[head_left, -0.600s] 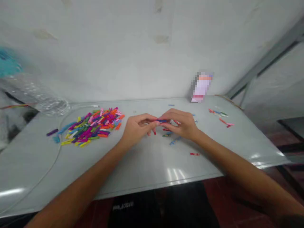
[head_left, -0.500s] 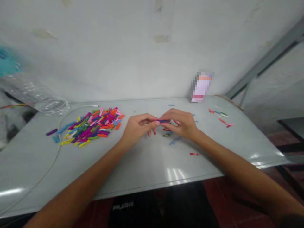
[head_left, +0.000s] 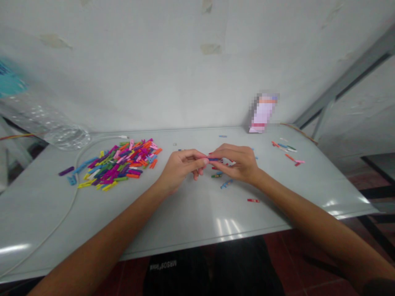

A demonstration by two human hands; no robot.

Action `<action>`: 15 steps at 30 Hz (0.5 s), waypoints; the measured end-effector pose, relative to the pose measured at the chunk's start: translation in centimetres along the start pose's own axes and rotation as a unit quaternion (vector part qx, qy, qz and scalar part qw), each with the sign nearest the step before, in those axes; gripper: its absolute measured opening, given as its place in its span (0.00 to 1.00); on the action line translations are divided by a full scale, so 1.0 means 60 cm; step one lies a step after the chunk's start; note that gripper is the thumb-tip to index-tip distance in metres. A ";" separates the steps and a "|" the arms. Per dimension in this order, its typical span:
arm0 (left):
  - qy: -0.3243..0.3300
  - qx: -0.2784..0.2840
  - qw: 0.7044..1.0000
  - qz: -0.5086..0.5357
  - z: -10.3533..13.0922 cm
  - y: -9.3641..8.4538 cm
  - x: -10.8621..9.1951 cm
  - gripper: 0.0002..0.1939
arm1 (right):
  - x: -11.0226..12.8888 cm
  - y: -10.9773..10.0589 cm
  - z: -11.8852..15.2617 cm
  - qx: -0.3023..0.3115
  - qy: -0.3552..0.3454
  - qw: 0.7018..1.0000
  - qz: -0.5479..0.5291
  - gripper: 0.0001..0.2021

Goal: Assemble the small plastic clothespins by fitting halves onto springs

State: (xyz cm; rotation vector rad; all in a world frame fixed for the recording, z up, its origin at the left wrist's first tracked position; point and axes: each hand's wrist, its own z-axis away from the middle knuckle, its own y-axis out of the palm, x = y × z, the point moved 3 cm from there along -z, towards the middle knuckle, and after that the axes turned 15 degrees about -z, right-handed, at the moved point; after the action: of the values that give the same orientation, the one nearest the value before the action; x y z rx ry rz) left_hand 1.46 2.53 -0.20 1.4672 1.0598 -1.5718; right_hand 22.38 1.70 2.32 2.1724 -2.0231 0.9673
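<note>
A grey table (head_left: 185,213) stands against a white wall. At far left a clear plastic bottle (head_left: 46,123) lies on its side, and a white cable (head_left: 72,197) curves along the table beside it. Next comes a heap of small coloured clips (head_left: 119,164), piled loosely together, with a purple one (head_left: 66,171) lying apart at its left edge.

At the centre the two hands meet above the table. The left hand (head_left: 179,168) has its fingers curled, thumb and forefinger pinched on one end of a small blue clip (head_left: 212,159). The right hand (head_left: 239,162) pinches the other end the same way, so the clip is held level between both hands, just off the surface. It looks held at both ends to be worked on closely.

Under and just right of the hands lie a few loose pieces (head_left: 222,179), and one red piece (head_left: 253,200) sits nearer the front edge. Further right, another small scatter (head_left: 286,152) lies well apart from the heap. A pixelated box (head_left: 262,113) stands at the back by the wall.
</note>
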 end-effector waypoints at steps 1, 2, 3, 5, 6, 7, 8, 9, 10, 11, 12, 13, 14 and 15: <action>-0.001 0.002 1.000 0.004 0.000 0.000 0.000 0.14 | -0.001 0.000 0.000 0.001 0.000 1.000 -0.004 0.06; -0.002 0.001 1.000 0.004 0.000 -0.001 0.000 0.14 | -0.002 0.001 0.000 0.002 0.002 1.000 -0.007 0.06; -0.001 -0.001 1.000 0.003 -0.001 -0.002 0.000 0.14 | -0.003 0.001 0.001 0.003 0.004 1.000 -0.008 0.07; 0.004 -0.009 1.000 -0.005 -0.001 -0.004 0.000 0.14 | -0.006 0.002 0.001 0.005 0.010 1.000 -0.007 0.07; 0.008 -0.014 1.000 -0.009 -0.001 -0.005 -0.001 0.14 | -0.007 0.001 0.000 0.004 0.013 1.000 -0.006 0.08; 0.011 -0.019 1.000 -0.014 -0.001 -0.006 -0.001 0.14 | -0.008 0.000 0.000 0.000 0.016 1.000 -0.007 0.08; 0.013 -0.023 0.999 -0.017 -0.001 -0.007 -0.001 0.14 | -0.009 -0.002 -0.001 -0.005 0.022 1.000 -0.009 0.09; 0.015 -0.027 0.999 -0.020 -0.002 -0.007 -0.001 0.14 | -0.010 -0.005 -0.002 -0.010 0.028 0.999 -0.012 0.11; 0.016 -0.031 0.999 -0.021 -0.002 -0.008 -0.001 0.14 | -0.011 -0.008 -0.003 -0.013 0.035 0.999 -0.013 0.12; 0.018 -0.034 0.999 -0.022 -0.002 -0.008 -0.001 0.14 | -0.012 -0.011 -0.005 -0.014 0.041 0.999 -0.013 0.12; 0.019 -0.037 0.999 -0.023 -0.002 -0.009 -0.001 0.14 | -0.013 -0.014 -0.006 -0.013 0.045 0.999 -0.013 0.12; 0.021 -0.039 0.999 -0.024 -0.002 -0.009 0.000 0.14 | -0.014 -0.017 -0.007 -0.009 0.046 0.999 -0.014 0.12; 0.024 -0.041 0.999 -0.024 -0.003 -0.010 0.000 0.14 | -0.015 -0.019 -0.008 -0.004 0.044 0.999 -0.016 0.12; 0.026 -0.043 0.998 -0.024 -0.003 -0.010 0.000 0.14 | -0.015 -0.021 -0.009 0.000 0.040 0.999 -0.020 0.11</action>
State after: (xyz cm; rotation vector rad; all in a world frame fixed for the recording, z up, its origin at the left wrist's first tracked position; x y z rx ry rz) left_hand 0.97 2.95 -0.13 1.4411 1.1866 -1.5079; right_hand 23.33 2.95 2.82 2.1287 -1.9383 1.0303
